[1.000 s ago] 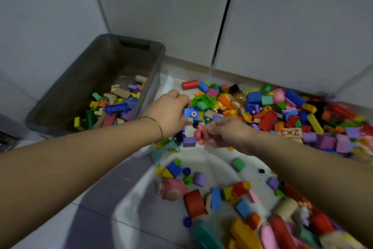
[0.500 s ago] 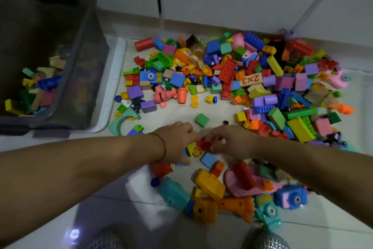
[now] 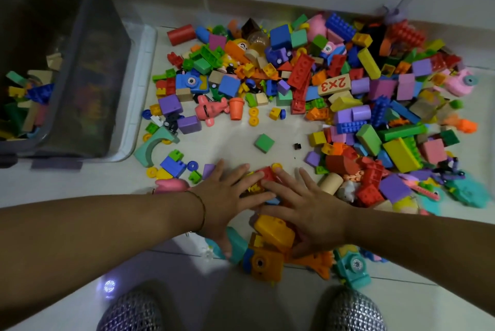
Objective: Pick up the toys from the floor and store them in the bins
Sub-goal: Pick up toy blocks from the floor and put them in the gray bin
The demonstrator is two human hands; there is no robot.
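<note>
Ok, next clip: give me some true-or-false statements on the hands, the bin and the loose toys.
1. The left hand and right hand lie flat, fingers spread, on toys. True.
2. The dark grey plastic bin is empty. False: coloured blocks lie inside it.
3. The green square block lies alone on the floor, beyond both hands. True.
4. The red cylinder block is in the bin. False: it lies on the floor, right of the bin.
</note>
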